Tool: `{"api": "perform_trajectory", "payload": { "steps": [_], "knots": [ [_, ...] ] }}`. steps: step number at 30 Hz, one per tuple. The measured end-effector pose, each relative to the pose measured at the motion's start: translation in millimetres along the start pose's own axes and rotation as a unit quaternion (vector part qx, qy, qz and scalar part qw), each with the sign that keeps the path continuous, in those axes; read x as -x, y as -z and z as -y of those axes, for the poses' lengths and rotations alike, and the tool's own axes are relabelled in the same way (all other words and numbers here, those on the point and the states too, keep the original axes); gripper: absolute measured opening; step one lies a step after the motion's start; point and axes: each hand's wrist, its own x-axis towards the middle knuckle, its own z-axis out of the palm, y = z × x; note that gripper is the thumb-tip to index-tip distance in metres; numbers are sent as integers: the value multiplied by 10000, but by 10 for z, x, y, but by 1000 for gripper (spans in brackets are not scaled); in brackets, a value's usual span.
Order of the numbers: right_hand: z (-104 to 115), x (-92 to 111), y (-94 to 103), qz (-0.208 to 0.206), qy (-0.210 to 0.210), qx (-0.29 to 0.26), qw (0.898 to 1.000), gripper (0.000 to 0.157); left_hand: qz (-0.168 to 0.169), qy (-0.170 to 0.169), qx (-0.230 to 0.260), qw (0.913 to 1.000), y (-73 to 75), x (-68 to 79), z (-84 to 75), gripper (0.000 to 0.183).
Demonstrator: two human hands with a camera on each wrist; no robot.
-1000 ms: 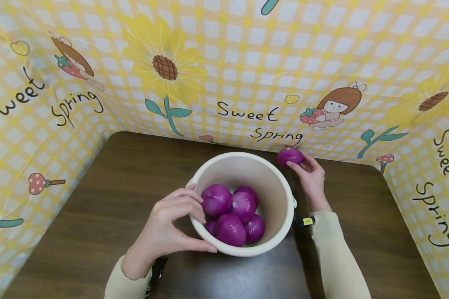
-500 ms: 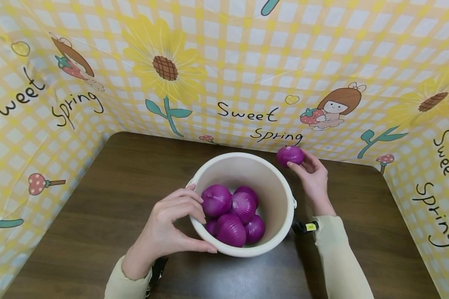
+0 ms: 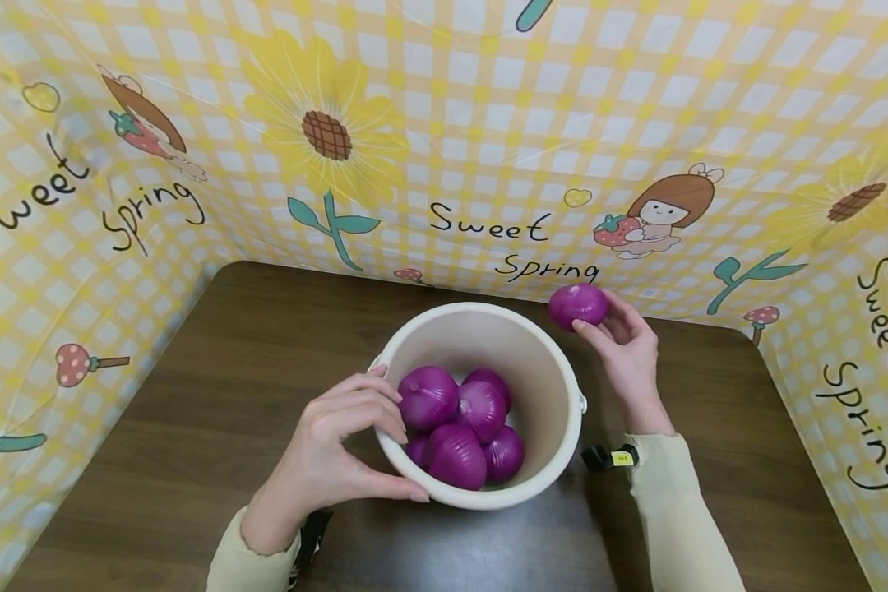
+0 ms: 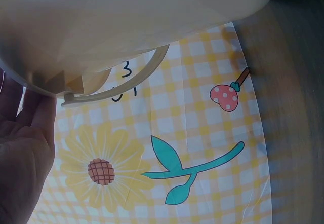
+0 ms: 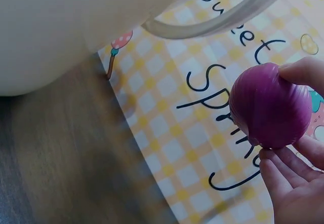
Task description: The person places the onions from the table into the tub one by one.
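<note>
A cream bucket (image 3: 548,362) stands mid-table, with several purple onions (image 3: 457,455) piled in its bottom. My left hand (image 3: 340,444) grips the bucket's left rim, fingers over the edge and thumb along the front. Beyond the bucket's far right side, my right hand (image 3: 625,353) pinches another purple onion (image 3: 579,307) between thumb and fingers. In the right wrist view this onion (image 5: 271,106) is raised above the table, the thumb on one side and the fingertips on the other. The bucket's handle (image 4: 131,84) hangs on its far side in the left wrist view.
A brown wooden table (image 3: 155,411) lies under everything. Yellow checked cloth (image 3: 474,123) with printed flowers and lettering walls the back and both sides, close behind the held onion. A black wrist strap (image 3: 608,457) sits at the right cuff.
My right hand has lifted the onion slightly and drawn back a little to the right. The left hand and the bucket have stayed in place.
</note>
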Motion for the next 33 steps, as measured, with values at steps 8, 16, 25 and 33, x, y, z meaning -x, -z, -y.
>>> {"api": "perform_trajectory", "payload": {
  "steps": [8,16,25,33],
  "knots": [
    [86,47,13,36,154,-144,9998,63,2,17,-14,10000,-4,-3,-7,47],
    [166,94,6,33,188,-158,9997,63,30,-11,-57,10000,-6,44,44,47],
    [262,152,-1,53,305,-181,9994,62,71,-23,-66,10000,-3,69,90,47],
    [318,190,-13,164,568,-232,9980,61,75,-7,-57,10000,3,68,82,48]
  ]
}}
